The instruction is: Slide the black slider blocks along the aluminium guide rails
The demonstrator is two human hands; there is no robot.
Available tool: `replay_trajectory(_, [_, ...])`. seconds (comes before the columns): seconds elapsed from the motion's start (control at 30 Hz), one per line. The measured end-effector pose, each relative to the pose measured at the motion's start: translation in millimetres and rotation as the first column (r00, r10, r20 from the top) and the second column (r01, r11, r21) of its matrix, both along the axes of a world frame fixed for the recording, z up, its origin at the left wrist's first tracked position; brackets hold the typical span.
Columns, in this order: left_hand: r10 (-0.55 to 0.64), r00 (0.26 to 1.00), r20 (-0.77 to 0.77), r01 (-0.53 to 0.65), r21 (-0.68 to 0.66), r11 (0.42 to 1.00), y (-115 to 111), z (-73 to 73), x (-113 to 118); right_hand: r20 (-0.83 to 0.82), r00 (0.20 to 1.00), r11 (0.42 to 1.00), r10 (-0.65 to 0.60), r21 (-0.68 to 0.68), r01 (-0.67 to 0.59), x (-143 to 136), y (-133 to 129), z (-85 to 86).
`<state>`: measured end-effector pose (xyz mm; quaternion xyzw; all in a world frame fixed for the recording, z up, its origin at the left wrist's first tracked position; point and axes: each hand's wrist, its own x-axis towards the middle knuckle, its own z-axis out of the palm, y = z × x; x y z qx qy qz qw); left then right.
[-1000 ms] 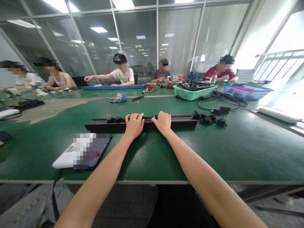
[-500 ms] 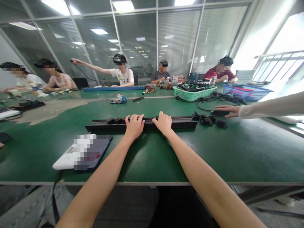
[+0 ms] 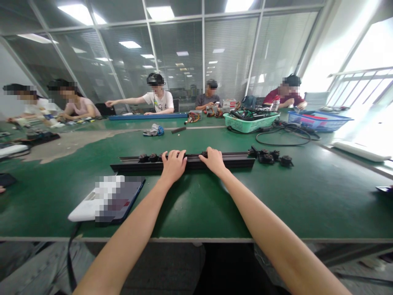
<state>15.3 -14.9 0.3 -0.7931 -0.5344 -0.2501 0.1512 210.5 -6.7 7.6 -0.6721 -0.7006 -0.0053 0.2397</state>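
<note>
Clock directions are taken from the wearer's seat, with 12 o'clock straight ahead across the tabletop (image 3: 196,213).

Between 10 and 11 o'clock, a white device (image 3: 84,209) overlaps a dark tablet-like item (image 3: 132,200); their positions are unchanged. At 11 o'clock, on the far side, a person (image 3: 161,100) has lowered the outstretched arm.

At 12 o'clock, two long black rails (image 3: 238,164) lie side by side, crosswise to my view. Two small black parts (image 3: 148,157) sit at their left section. I have my left hand (image 3: 174,166) on the rails just left of centre, fingers curled over them, and it holds station. My right hand (image 3: 215,161) is over them just right of centre, its fingertips at another small black part (image 3: 204,155); it has shifted slightly to the right. The hands are apart from each other. Finger pressure cannot be read, so I cannot tell whether either one is clamped.

At 1 o'clock, a cluster of loose black parts (image 3: 267,157) and a separate part (image 3: 286,161) lie beyond the right rail end. A sleeved arm has withdrawn from there, and the black piece under its hand is gone. A dark item (image 3: 384,190) now shows at 2 o'clock. I judge that the work at the rails is undisturbed, with fewer loose pieces within reach.
</note>
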Motion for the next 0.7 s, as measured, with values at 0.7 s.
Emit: replay_trajectory(0.7, [0.005,1.000,0.013,-0.005,0.002,1.000,-0.7,1.4,0.5,0.035,0.998,0.993,-0.052,0.106,0.048,-3.6,-4.3,-7.3])
